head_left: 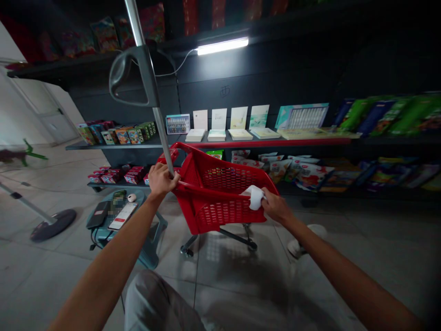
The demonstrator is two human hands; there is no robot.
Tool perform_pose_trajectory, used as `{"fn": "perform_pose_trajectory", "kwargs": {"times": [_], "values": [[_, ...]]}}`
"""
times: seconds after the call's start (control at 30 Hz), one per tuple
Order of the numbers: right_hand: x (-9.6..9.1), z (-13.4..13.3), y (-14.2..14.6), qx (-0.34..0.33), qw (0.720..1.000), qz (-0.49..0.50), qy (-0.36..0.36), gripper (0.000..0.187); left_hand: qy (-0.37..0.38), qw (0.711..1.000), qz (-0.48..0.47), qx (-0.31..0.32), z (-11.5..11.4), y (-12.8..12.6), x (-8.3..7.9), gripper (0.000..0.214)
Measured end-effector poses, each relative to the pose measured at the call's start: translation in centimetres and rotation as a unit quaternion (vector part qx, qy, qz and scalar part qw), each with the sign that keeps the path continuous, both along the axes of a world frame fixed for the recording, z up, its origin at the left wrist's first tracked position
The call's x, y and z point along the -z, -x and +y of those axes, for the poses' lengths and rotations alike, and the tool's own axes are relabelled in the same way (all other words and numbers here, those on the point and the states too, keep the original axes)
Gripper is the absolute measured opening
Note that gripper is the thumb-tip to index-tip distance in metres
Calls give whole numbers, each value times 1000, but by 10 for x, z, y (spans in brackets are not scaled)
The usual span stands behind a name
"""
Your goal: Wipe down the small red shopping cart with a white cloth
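A small red plastic shopping cart [227, 193] stands in front of me, with perforated sides and an open top. My left hand [162, 179] is closed at its left end, where a silver metal pole [161, 133] meets the rim; whether the fingers wrap the pole or only the cart's edge is hard to tell. My right hand [275, 206] pinches a white cloth [255, 196] draped over the near side rim toward the right end. A grey loop-shaped handle [149, 76] sits higher up the pole.
Shelves behind carry open booklets [243, 134], small boxes [129, 135] and snack bags [306, 174]. On the left, a blue-grey stool [151, 248] bears a phone [123, 216], a black case [98, 214] and a white earbud case [132, 197]. A round stand base [53, 225] rests on the floor.
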State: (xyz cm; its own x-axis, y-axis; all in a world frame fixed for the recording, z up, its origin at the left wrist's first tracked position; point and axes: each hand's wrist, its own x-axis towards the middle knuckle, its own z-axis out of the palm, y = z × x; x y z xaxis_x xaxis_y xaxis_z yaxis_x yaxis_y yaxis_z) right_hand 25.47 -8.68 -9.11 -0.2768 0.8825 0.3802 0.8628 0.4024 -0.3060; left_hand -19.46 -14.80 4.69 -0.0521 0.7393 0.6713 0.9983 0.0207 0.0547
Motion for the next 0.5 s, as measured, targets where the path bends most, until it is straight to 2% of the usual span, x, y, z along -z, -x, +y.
{"fn": "perform_pose_trajectory", "kwargs": {"times": [0.1, 0.2, 0.3, 0.37, 0.5], "values": [[5, -13, 6, 19, 999, -31, -20, 41, -48, 998, -19, -18, -1, -3, 6, 37], [2, -21, 14, 10, 999, -45, -4, 47, -72, 991, -96, -60, 0, -15, 17, 43], [-11, -28, 25, 0, 996, -73, 55, 46, -80, 973, -199, -83, 0, -32, 30, 71], [-22, -33, 33, 9, 992, -93, 88, 47, -65, 948, -294, -103, -2, -49, 39, 87], [-31, -42, 45, 9, 991, -91, 94, 47, 36, 864, -482, -137, -11, -99, 61, 95]]}}
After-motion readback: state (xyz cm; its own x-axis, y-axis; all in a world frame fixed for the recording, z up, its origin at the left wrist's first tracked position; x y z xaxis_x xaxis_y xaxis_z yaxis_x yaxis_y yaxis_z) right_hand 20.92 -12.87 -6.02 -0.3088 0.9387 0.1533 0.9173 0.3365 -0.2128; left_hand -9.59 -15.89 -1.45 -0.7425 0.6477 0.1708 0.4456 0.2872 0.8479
